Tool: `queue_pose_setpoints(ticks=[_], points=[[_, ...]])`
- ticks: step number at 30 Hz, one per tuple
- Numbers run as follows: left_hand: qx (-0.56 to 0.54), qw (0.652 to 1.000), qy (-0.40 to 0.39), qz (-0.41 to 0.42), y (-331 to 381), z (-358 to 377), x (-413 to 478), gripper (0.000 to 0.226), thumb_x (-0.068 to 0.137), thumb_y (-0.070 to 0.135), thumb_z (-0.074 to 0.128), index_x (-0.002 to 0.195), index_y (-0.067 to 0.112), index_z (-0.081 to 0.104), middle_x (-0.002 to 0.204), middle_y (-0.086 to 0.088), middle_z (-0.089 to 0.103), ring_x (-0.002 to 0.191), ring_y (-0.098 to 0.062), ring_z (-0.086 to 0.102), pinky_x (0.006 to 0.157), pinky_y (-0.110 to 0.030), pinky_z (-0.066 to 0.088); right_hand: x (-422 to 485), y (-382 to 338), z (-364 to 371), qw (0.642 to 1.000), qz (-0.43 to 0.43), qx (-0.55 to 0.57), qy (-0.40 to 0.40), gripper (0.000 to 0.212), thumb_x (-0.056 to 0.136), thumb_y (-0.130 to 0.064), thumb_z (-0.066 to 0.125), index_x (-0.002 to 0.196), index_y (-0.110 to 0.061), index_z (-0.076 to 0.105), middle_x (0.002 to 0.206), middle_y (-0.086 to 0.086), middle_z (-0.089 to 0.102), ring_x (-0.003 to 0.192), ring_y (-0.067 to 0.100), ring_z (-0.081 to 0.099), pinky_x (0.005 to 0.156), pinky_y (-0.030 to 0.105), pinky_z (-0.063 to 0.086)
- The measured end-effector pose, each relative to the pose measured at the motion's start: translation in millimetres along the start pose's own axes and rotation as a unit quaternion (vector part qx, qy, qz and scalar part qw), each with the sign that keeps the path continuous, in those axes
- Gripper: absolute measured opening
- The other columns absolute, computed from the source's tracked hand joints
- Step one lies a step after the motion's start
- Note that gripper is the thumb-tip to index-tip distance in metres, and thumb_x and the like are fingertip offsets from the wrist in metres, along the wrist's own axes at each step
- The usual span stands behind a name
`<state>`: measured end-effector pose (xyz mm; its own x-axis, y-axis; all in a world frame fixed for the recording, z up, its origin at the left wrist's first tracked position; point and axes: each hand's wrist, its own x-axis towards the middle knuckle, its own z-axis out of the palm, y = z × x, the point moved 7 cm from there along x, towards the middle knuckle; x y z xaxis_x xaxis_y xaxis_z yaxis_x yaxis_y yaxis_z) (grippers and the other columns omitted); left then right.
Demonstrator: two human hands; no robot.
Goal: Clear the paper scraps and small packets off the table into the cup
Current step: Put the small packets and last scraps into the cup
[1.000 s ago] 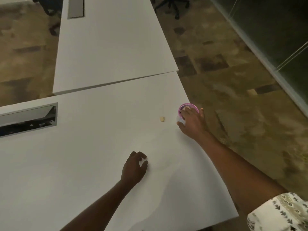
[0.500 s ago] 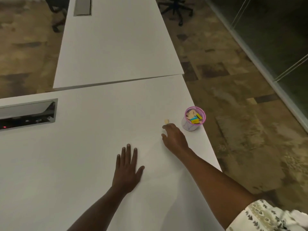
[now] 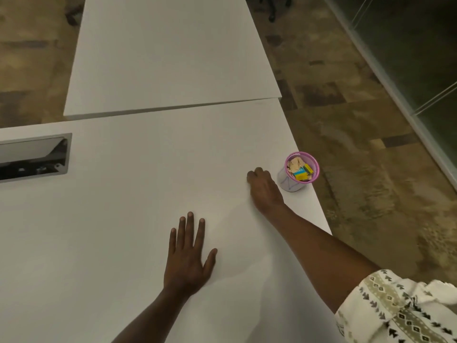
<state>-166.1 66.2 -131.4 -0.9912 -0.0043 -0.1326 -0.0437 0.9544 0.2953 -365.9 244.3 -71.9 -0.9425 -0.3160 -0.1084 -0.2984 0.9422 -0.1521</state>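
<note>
At the table's (image 3: 148,194) right edge, around three o'clock in the view, the right hand (image 3: 265,191) had closed over the spot where a small tan scrap lay bare half a second before; the scrap no longer showed, so it was probably being pinched, though the curled fingers (image 3: 254,175) hid whether they held anything. The left hand (image 3: 189,258) stayed flat at six o'clock, fingers spread on the smooth matte white top. Just beside the right hand, at its two o'clock, stood the cup (image 3: 298,173) (a pale cylinder with a pink rim), already holding crumpled tan paper scraps (image 3: 295,162) and glossy yellow-and-blue packets (image 3: 303,171). No other litter was visible, so this looked like the last pick-up.
</note>
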Motion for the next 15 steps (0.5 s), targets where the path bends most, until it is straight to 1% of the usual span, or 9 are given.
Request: queue_pose_setpoints(ticks=[2, 3, 5, 6, 8, 10, 11, 13, 15], points=[[0.001, 1.0, -0.001, -0.001, 0, 0, 0, 0.079, 0.096, 0.061, 0.032, 0.16, 0.022, 0.006, 0.169, -0.008, -0.004, 0.156, -0.03, -0.004, 0.123, -0.049, 0.009, -7, -1, -7, 0.998, 0.019, 0.067, 0.011, 0.027, 0.088, 0.009, 0.043, 0.105, -0.004, 0.06, 0.109, 0.015, 0.056, 0.1, 0.032, 0.052, 0.071, 0.034, 0.038], [0.001, 1.0, -0.002, -0.001, -1, 0, 0, 0.079, 0.096, 0.061, 0.032, 0.16, 0.022, 0.006, 0.169, -0.008, -0.004, 0.156, -0.03, -0.004, 0.123, -0.049, 0.009, -11, -2, -17, 0.994, 0.024, 0.104, 0.033, 0.026, 0.088, 0.009, 0.045, 0.102, -0.003, 0.063, 0.104, 0.016, 0.058, 0.096, 0.033, 0.054, 0.072, 0.037, 0.043], [-0.001, 1.0, -0.001, 0.0, -1, 1, 0, 0.079, 0.096, 0.061, 0.032, 0.16, 0.022, 0.006, 0.169, -0.008, -0.004, 0.156, -0.03, -0.003, 0.124, -0.049, 0.009, -21, 2, -47, 0.98, 0.032, 0.159, 0.111, 0.02, 0.09, 0.004, 0.05, 0.097, -0.004, 0.068, 0.095, 0.015, 0.062, 0.087, 0.032, 0.058, 0.072, 0.04, 0.048], [-0.003, 1.0, -0.001, 0.0, -1, 1, 0, 0.079, 0.096, 0.061, 0.032, 0.16, 0.022, 0.007, 0.169, -0.008, -0.004, 0.156, -0.03, -0.003, 0.124, -0.049, 0.008, -27, 8, -65, 0.972, 0.038, 0.171, 0.158, 0.017, 0.091, 0.0, 0.053, 0.095, -0.005, 0.069, 0.092, 0.014, 0.064, 0.085, 0.031, 0.06, 0.072, 0.04, 0.049], [-0.001, 1.0, 0.001, 0.0, -1, 1, 0, 0.079, 0.096, 0.061, 0.032, 0.16, 0.022, 0.007, 0.169, -0.008, -0.004, 0.156, -0.03, -0.003, 0.124, -0.049, 0.008, -37, 28, -97, 0.954, 0.068, 0.171, 0.239, 0.014, 0.092, -0.007, 0.058, 0.093, -0.01, 0.071, 0.091, 0.008, 0.067, 0.087, 0.028, 0.061, 0.074, 0.038, 0.05], [0.002, 1.0, 0.0, 0.0, -1, 1, -1, 0.079, 0.096, 0.061, 0.031, 0.16, 0.022, 0.006, 0.169, -0.008, -0.004, 0.156, -0.029, -0.003, 0.124, -0.049, 0.008, -44, 51, -121, 0.941, 0.113, 0.148, 0.282, 0.012, 0.09, -0.01, 0.06, 0.09, -0.014, 0.071, 0.092, 0.004, 0.069, 0.09, 0.027, 0.06, 0.073, 0.034, 0.048], [0.004, 1.0, -0.001, 0.0, -1, 0, 0, 0.079, 0.096, 0.061, 0.03, 0.16, 0.022, 0.006, 0.169, -0.008, -0.004, 0.156, -0.029, -0.003, 0.124, -0.049, 0.008, -45, 60, -126, 0.942, 0.132, 0.131, 0.28, 0.012, 0.089, -0.011, 0.061, 0.09, -0.015, 0.071, 0.093, 0.004, 0.069, 0.09, 0.028, 0.059, 0.07, 0.032, 0.046], [0.005, 1.0, -0.004, -0.001, 0, 0, 0, 0.078, 0.097, 0.061, 0.03, 0.16, 0.022, 0.005, 0.169, -0.008, -0.005, 0.156, -0.029, -0.004, 0.124, -0.048, 0.007, -44, 72, -127, 0.958, 0.15, 0.085, 0.23, 0.014, 0.089, -0.013, 0.061, 0.099, -0.014, 0.071, 0.101, 0.008, 0.069, 0.093, 0.032, 0.057, 0.07, 0.033, 0.044], [0.002, 1.0, -0.01, -0.002, 1, -2, 0, 0.078, 0.097, 0.061, 0.03, 0.16, 0.022, 0.004, 0.169, -0.008, -0.006, 0.156, -0.029, -0.005, 0.124, -0.047, 0.005, -43, 77, -123, 0.973, 0.151, 0.051, 0.169, 0.025, 0.089, -0.017, 0.063, 0.113, -0.014, 0.068, 0.113, 0.01, 0.066, 0.101, 0.035, 0.055, 0.079, 0.039, 0.047]])
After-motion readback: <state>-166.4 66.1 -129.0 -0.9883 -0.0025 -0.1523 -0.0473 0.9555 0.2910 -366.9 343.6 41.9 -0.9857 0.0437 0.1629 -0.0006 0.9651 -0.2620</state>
